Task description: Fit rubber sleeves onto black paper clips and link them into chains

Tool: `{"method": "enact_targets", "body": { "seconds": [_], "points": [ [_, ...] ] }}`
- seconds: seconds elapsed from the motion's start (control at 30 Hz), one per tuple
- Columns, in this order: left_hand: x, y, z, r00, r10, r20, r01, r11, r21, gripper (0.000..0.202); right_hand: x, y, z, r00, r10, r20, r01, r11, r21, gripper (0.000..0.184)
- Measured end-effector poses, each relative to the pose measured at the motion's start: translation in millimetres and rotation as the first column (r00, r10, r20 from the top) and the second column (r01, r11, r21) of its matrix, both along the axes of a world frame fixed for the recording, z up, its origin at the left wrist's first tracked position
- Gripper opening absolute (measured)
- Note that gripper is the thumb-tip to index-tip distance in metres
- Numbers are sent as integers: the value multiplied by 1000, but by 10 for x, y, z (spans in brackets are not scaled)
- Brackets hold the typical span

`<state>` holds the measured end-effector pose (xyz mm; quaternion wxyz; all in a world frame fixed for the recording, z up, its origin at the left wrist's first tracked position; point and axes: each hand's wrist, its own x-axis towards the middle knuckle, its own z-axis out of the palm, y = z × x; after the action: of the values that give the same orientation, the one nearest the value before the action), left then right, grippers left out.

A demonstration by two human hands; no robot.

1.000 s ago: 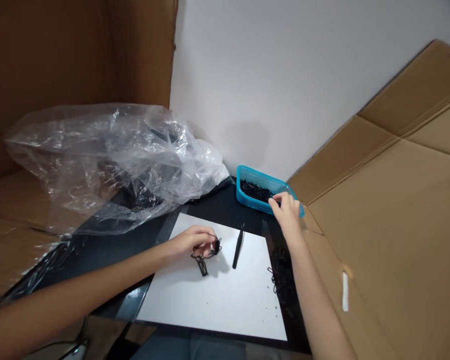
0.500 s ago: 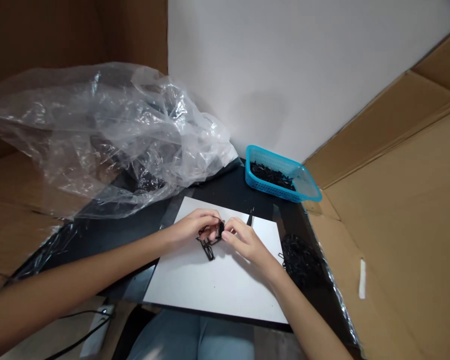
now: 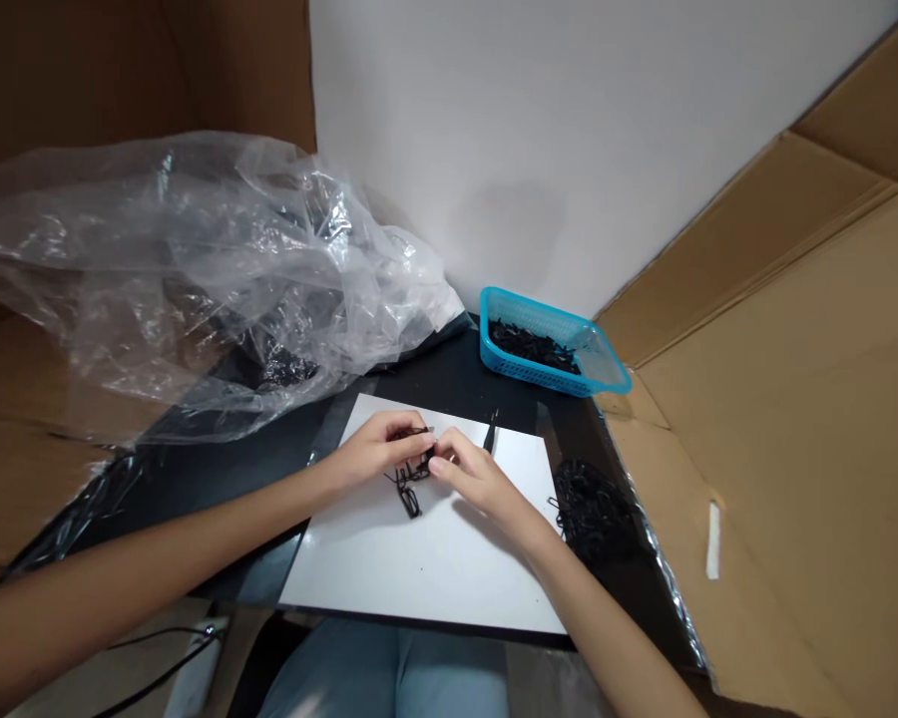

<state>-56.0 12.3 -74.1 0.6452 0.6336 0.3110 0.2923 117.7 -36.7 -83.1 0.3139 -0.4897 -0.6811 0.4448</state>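
Observation:
Over a white board [image 3: 374, 568], my left hand [image 3: 389, 444] is closed around a black plastic piece with thin looped frames [image 3: 409, 496] dangling below it. My right hand [image 3: 468, 469] meets it from the right, thumb and forefinger pinched at the same black piece's edge. The fingers partly cover the piece, so its full shape is hidden. Behind the right hand, black tweezers [image 3: 490, 434] lie on the board with their tips pointing away.
A blue basket [image 3: 614, 371] holding many small black parts stands at the back right. To the right of the board is a heap of black looped parts [image 3: 595, 514]. A large clear plastic bag [image 3: 217, 269] spreads over the left back. Cardboard walls [image 3: 793, 399] flank the black table.
The camera view has shifted slightly. The dangling black frames have swung a little, and my left thumb now lies straighter along the black piece. Both hands stay together.

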Motion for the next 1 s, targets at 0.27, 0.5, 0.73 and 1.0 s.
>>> {"method": "enact_targets", "body": {
  "seconds": [0.27, 0.5, 0.73, 1.0],
  "points": [
    [18, 17, -37, 999, 44, -7, -43, 996, 73, 23, -49, 8, -7, 994, -100, 38, 99, 994, 39, 12],
    [25, 17, -89, 997, 80, 0, -79, 992, 95, 29, -96, 8, -28, 993, -117, 31, 117, 993, 13, 12],
    [32, 9, -62, 996, 87, 4, -87, 996, 9, 27, -155, -20, 33, 969, -198, 146, 180, 975, 128, 12],
    [44, -34, -64, 996, 30, 78, -7, 962, -275, 21, -124, -30, 41, 964, -155, 218, 90, 955, 282, 12]
  ]
}}
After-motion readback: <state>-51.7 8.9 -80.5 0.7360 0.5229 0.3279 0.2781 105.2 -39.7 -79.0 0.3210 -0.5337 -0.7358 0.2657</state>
